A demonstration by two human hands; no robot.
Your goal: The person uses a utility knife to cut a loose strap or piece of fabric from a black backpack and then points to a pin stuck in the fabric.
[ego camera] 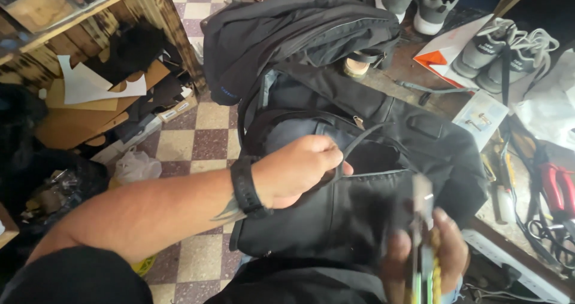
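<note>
black backpack (359, 136), strap (359, 142) hooked under left hand (296, 169) fingers (335, 160)

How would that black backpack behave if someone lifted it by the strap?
The backpack would probably sag: its fabric folds and slumps over the bench edge. The strap looks limp, bending in a curve where the left hand pinches it. The bag seems fairly bulky, so it would likely swing and need a second hand for support.

A black wristband (244, 186) circles the left wrist beside a dark spiky tattoo (226, 210).
</note>
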